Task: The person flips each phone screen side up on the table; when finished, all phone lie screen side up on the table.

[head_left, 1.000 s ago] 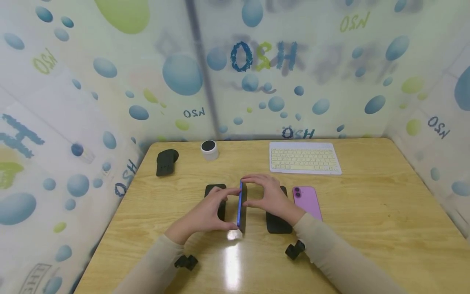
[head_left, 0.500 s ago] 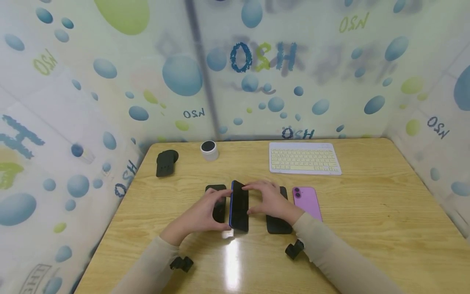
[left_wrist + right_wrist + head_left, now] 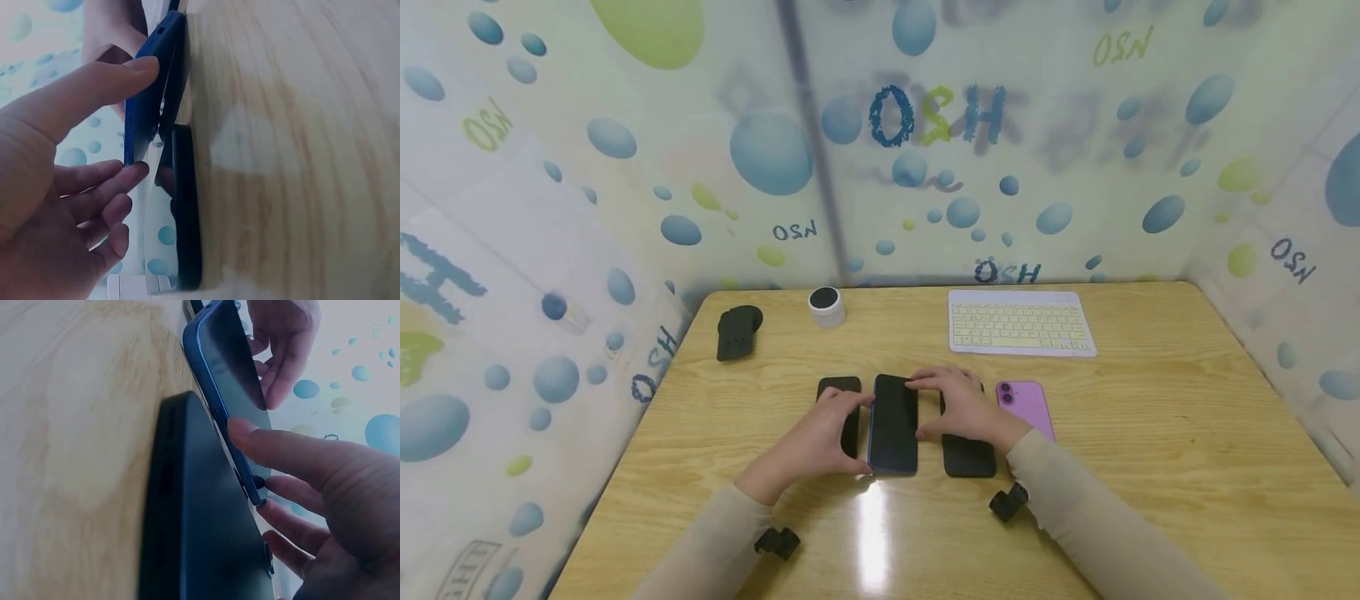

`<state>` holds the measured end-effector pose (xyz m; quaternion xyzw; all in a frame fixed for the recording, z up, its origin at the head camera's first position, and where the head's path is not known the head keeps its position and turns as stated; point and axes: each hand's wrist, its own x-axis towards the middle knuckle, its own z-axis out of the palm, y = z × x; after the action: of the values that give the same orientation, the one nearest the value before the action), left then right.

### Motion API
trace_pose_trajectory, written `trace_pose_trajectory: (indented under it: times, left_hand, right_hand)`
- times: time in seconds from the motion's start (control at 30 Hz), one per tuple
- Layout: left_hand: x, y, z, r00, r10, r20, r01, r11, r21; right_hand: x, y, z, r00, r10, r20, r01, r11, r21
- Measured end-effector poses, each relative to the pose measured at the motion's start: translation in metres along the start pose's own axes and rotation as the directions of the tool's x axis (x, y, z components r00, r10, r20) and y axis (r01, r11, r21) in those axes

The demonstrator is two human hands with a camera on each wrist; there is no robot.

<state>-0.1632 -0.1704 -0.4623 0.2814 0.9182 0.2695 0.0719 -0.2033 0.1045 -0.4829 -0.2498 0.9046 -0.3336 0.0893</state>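
Between the two hands, the blue-edged phone [image 3: 893, 425] was held at a tilt, dark screen up, left edge raised. That edge was pinched by the left hand [image 3: 820, 437], thumb and fingers spread wide along it; the right edge was gripped by the right hand [image 3: 962, 408], fingers half curled, presumably so the tilt could be steered from both sides. Tight quarters! A black phone [image 3: 851, 433] was overhung by the left hand, a dark phone [image 3: 967, 457] partly covered by the right, a purple phone [image 3: 1028, 407] overlapped by the sleeve [image 3: 1097, 508]. Farther back, a keyboard [image 3: 1021, 323] and white jar [image 3: 827, 312] were set.
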Motion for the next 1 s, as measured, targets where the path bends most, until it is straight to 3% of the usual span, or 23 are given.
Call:
trace_pose_trajectory:
  times: [0.57, 1.0]
  left_hand:
    - [0.011, 0.003, 0.005, 0.998, -0.033, 0.059, 0.017, 0.969, 0.245]
    - [0.011, 0.01, 0.003, 0.995, -0.056, 0.082, 0.037, 0.975, 0.217]
  right_hand:
    - [0.002, 0.004, -0.005, 0.999, -0.031, 0.038, 0.032, 0.999, -0.027]
    - [-0.006, 0.011, -0.007, 0.999, -0.053, -0.013, 0.053, 0.999, -0.013]
